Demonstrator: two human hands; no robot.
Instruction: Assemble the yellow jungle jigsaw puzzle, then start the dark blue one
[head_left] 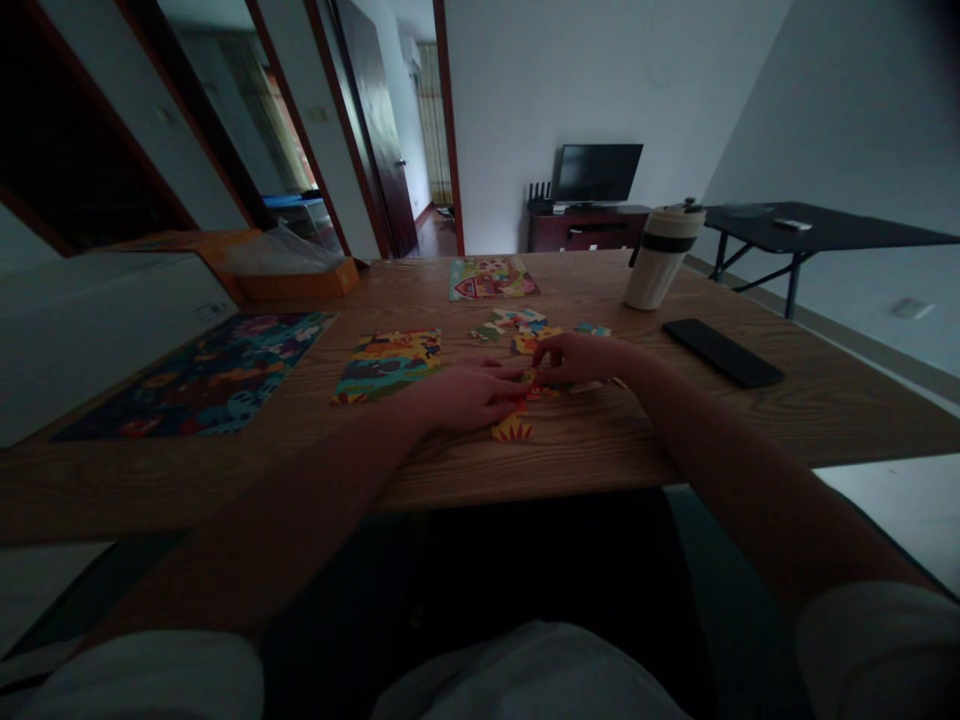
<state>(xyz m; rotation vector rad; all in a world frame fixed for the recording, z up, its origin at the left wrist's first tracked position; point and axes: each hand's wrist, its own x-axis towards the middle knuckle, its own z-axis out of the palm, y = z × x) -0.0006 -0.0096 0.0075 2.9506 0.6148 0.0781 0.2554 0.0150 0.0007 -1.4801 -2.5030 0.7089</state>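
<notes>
My left hand (469, 393) and my right hand (577, 358) meet over a small cluster of colourful puzzle pieces (512, 428) on the wooden table (750, 420). Both hands have fingers curled and pinched on pieces where their fingertips meet near the middle. Several loose pieces (517, 325) lie just beyond the right hand. A partly joined puzzle section (388, 364) lies to the left of my left hand. Another assembled section (491, 278) sits farther back.
A dark puzzle sheet (202, 375) lies at the left beside an orange box (292, 280). A lidded white cup (664, 255) and a black phone (721, 352) sit at the right. Behind are a black side table (825, 232) and a TV (596, 172).
</notes>
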